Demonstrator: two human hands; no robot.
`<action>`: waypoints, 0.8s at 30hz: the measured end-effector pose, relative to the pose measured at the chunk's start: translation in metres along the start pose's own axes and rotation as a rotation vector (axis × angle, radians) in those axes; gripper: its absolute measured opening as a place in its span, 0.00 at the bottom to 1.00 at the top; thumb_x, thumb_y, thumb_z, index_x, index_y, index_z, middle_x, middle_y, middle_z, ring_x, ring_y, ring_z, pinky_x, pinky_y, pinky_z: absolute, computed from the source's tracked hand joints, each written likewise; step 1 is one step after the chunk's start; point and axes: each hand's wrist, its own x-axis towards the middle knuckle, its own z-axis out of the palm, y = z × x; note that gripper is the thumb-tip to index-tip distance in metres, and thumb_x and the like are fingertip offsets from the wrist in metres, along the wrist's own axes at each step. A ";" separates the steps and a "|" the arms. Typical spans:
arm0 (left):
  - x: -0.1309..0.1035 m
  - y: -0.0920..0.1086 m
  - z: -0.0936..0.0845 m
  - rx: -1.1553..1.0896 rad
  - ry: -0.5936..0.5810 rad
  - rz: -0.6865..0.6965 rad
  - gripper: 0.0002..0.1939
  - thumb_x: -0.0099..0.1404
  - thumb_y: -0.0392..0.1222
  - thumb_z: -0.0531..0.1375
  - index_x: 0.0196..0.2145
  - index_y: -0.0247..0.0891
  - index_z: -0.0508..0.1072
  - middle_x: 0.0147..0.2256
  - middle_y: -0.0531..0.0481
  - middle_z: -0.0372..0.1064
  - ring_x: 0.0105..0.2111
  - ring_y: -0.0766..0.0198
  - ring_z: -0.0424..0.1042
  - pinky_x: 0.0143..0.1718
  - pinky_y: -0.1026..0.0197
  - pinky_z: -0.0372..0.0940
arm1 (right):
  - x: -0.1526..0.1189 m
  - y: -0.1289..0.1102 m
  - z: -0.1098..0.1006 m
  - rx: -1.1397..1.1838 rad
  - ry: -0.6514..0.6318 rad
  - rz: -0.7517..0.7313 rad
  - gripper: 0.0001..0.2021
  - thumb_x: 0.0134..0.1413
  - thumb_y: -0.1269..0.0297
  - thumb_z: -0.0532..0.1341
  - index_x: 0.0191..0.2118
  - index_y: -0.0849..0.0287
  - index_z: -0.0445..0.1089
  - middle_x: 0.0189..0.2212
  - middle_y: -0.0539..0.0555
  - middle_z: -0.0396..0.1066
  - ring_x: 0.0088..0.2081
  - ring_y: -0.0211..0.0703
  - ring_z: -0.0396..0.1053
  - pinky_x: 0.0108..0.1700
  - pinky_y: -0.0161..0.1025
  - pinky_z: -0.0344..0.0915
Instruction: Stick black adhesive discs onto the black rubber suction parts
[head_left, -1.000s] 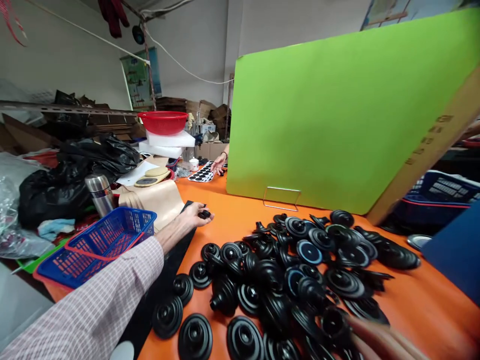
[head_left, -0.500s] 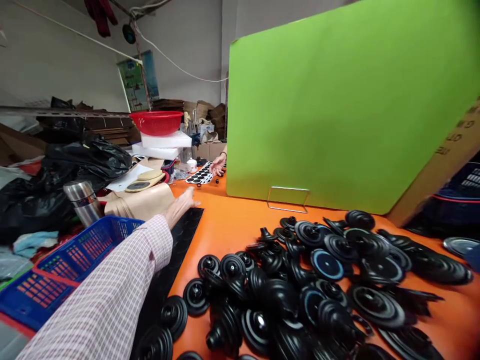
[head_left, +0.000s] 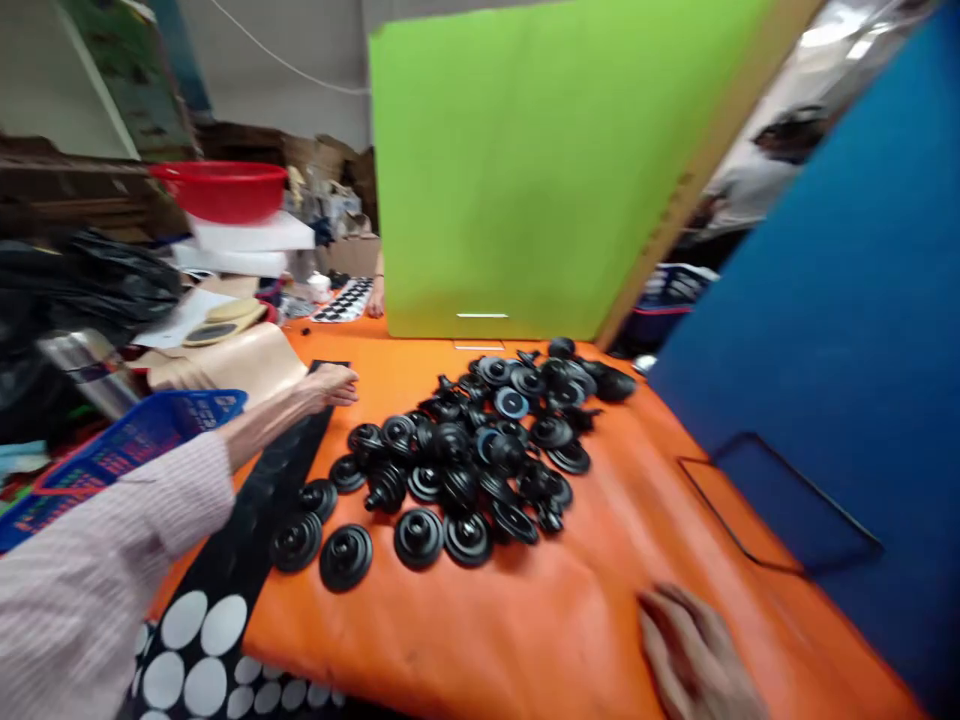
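Observation:
My left hand (head_left: 334, 384), in a checked sleeve, reaches over the far end of a black strip (head_left: 259, 500); its fingers are curled together, and whatever they may hold is too small to make out. At the lower right, my right hand (head_left: 694, 650) is over the orange table surface (head_left: 480, 640) with its fingers apart and nothing in them. Between the hands lies a heap of black ridged rubber discs (head_left: 450, 445), with single discs (head_left: 346, 557) at its near left side.
A green board (head_left: 525, 180) stands behind the heap, a blue board (head_left: 840, 330) at the right with a wire stand (head_left: 780, 500). Left are a blue basket (head_left: 127, 440), a steel flask (head_left: 94, 375) and a red basin (head_left: 225, 190). Another person's hand (head_left: 376, 298) shows beside the green board.
The view has swung right and down, bringing in the blue board, my right hand and white-dotted sheets. My left hand's fingers, stretched out before, are now curled together.

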 end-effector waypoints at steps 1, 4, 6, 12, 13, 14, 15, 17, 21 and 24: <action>-0.004 0.000 0.003 0.079 -0.011 -0.020 0.13 0.65 0.43 0.59 0.45 0.32 0.70 0.42 0.47 0.70 0.38 0.62 0.72 0.38 0.57 0.69 | -0.008 -0.001 -0.003 -0.021 0.004 0.012 0.13 0.61 0.57 0.48 0.41 0.55 0.67 0.41 0.62 0.69 0.44 0.54 0.71 0.46 0.53 0.71; -0.034 -0.004 0.008 0.258 -0.051 -0.010 0.08 0.59 0.36 0.64 0.37 0.32 0.73 0.30 0.51 0.71 0.29 0.67 0.71 0.32 0.66 0.65 | -0.014 -0.007 -0.003 -0.052 -0.005 0.028 0.12 0.62 0.61 0.48 0.43 0.58 0.65 0.44 0.63 0.68 0.47 0.53 0.69 0.49 0.52 0.70; -0.071 -0.013 0.009 0.365 -0.108 0.061 0.09 0.55 0.37 0.66 0.35 0.34 0.75 0.28 0.51 0.72 0.31 0.64 0.72 0.33 0.66 0.65 | -0.009 -0.011 -0.003 -0.044 -0.003 0.042 0.11 0.62 0.62 0.49 0.43 0.59 0.65 0.44 0.64 0.67 0.48 0.53 0.68 0.50 0.53 0.69; -0.197 -0.089 0.025 0.567 -0.232 0.188 0.16 0.62 0.51 0.59 0.43 0.41 0.75 0.40 0.48 0.76 0.42 0.57 0.74 0.45 0.60 0.68 | 0.025 -0.042 -0.010 0.064 -0.119 0.057 0.11 0.59 0.66 0.48 0.42 0.58 0.66 0.38 0.60 0.69 0.41 0.50 0.70 0.46 0.48 0.69; -0.210 -0.106 0.029 0.549 -0.222 0.150 0.17 0.62 0.52 0.57 0.43 0.40 0.75 0.41 0.47 0.76 0.43 0.57 0.74 0.46 0.59 0.68 | 0.033 -0.049 -0.007 0.076 -0.142 0.053 0.13 0.59 0.66 0.49 0.45 0.58 0.66 0.39 0.59 0.70 0.41 0.49 0.70 0.46 0.47 0.69; -0.221 -0.121 0.033 0.526 -0.187 0.112 0.18 0.62 0.53 0.57 0.42 0.40 0.75 0.42 0.47 0.75 0.43 0.57 0.74 0.47 0.58 0.68 | 0.042 -0.057 -0.002 0.081 -0.162 0.048 0.14 0.59 0.67 0.49 0.48 0.58 0.65 0.40 0.59 0.70 0.41 0.48 0.69 0.45 0.46 0.68; -0.228 -0.135 0.037 0.493 -0.174 0.081 0.19 0.62 0.54 0.56 0.43 0.39 0.74 0.42 0.46 0.75 0.44 0.56 0.75 0.47 0.58 0.69 | 0.050 -0.063 0.003 0.082 -0.179 0.044 0.16 0.58 0.67 0.50 0.50 0.58 0.65 0.41 0.59 0.69 0.41 0.48 0.69 0.45 0.45 0.68; -0.238 -0.154 0.042 0.426 -0.142 0.054 0.20 0.63 0.55 0.55 0.42 0.38 0.74 0.41 0.44 0.76 0.42 0.57 0.76 0.47 0.57 0.69 | 0.064 -0.074 0.016 0.081 -0.212 0.056 0.16 0.57 0.65 0.51 0.50 0.58 0.65 0.40 0.59 0.69 0.39 0.49 0.69 0.41 0.44 0.67; -0.244 -0.162 0.044 0.438 -0.078 0.094 0.18 0.64 0.52 0.55 0.41 0.37 0.74 0.39 0.44 0.76 0.39 0.57 0.76 0.45 0.56 0.70 | 0.077 -0.080 0.023 0.087 -0.234 0.129 0.12 0.57 0.61 0.52 0.42 0.60 0.66 0.37 0.60 0.69 0.36 0.50 0.68 0.36 0.43 0.64; -0.239 -0.155 0.047 0.532 0.034 0.175 0.15 0.64 0.49 0.54 0.40 0.37 0.74 0.38 0.44 0.75 0.38 0.57 0.76 0.44 0.55 0.70 | 0.073 -0.078 0.008 0.116 -0.275 0.165 0.10 0.56 0.57 0.53 0.35 0.58 0.65 0.29 0.55 0.69 0.30 0.46 0.67 0.31 0.40 0.62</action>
